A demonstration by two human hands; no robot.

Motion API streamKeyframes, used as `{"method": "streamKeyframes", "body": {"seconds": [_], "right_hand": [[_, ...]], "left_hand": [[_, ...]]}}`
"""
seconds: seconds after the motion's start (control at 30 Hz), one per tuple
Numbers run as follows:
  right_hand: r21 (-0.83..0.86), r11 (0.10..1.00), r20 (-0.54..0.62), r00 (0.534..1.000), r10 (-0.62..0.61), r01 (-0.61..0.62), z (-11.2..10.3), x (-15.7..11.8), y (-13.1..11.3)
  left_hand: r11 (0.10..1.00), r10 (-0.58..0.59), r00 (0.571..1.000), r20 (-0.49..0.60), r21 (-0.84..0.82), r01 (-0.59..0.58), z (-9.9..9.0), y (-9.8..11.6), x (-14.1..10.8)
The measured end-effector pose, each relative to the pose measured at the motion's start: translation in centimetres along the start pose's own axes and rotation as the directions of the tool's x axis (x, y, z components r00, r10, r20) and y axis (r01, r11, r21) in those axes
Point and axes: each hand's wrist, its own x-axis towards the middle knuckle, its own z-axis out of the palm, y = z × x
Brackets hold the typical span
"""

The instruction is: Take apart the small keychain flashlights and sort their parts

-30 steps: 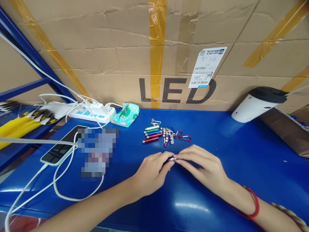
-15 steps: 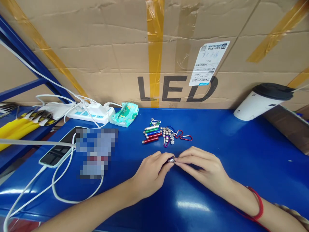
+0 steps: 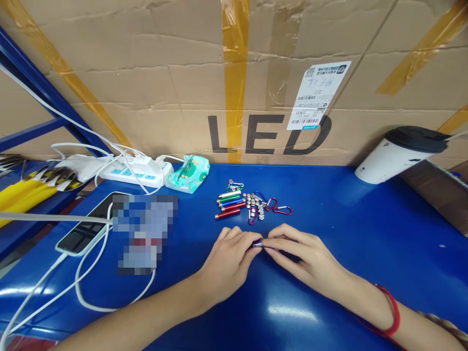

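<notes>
My left hand (image 3: 229, 261) is closed around a small purple metal tube (image 3: 258, 243), most of it hidden by the fingers. My right hand (image 3: 309, 253) pinches at the tube's right end; whether a small part sits between those fingertips is hidden. Beyond the hands lie several slim metal tubes (image 3: 231, 206) in silver, green, blue and red, side by side. Right of them is a cluster of small silver button-like pieces (image 3: 251, 199). Coloured carabiners are scattered around these, among them a purple one (image 3: 252, 216) and a red one (image 3: 283, 210).
A white power strip (image 3: 141, 175) with tangled cables and a green tissue pack (image 3: 189, 174) stand at the back left. A phone (image 3: 87, 229) lies beside a blurred-out patch. At the back right a white cup (image 3: 395, 158) leans. A large cardboard box (image 3: 164, 83) walls off the rear.
The silver end of the tube shows less, and more of its purple body is visible. My right fingertips have shifted slightly left along it. The left hand has hardly moved.
</notes>
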Motion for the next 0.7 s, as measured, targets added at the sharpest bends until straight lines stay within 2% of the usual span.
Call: {"method": "streamKeyframes", "body": {"seconds": [0.17, 0.27, 0.37, 0.5, 0.7], "right_hand": [[-0.025, 0.994, -0.022, 0.994, 0.103, -0.104, 0.2, -0.1, 0.4], [-0.06, 0.989, -0.055, 0.989, 0.135, -0.138, 0.4, -0.1, 1.0], [-0.159, 0.975, -0.066, 0.987, 0.146, -0.155, 0.5, 0.0, 1.6], [-0.319, 0.934, -0.022, 0.987, 0.161, -0.159, 0.7, 0.0, 2.0], [-0.401, 0.905, 0.026, 0.986, 0.166, -0.141, 1.1, -0.1, 1.9]], "left_hand": [[0.989, -0.149, 0.984, -0.097, -0.015, 0.149, -0.3, 0.1, 0.3], [0.979, -0.201, 0.974, -0.105, -0.006, 0.202, -0.2, 0.1, 0.3], [0.984, -0.179, 0.982, -0.06, -0.007, 0.179, 0.0, 0.0, 0.2], [0.988, -0.153, 0.988, -0.022, -0.033, 0.153, 0.2, -0.1, 0.0], [0.995, -0.049, 0.997, 0.058, -0.087, 0.053, 0.3, 0.0, -0.1]]}}
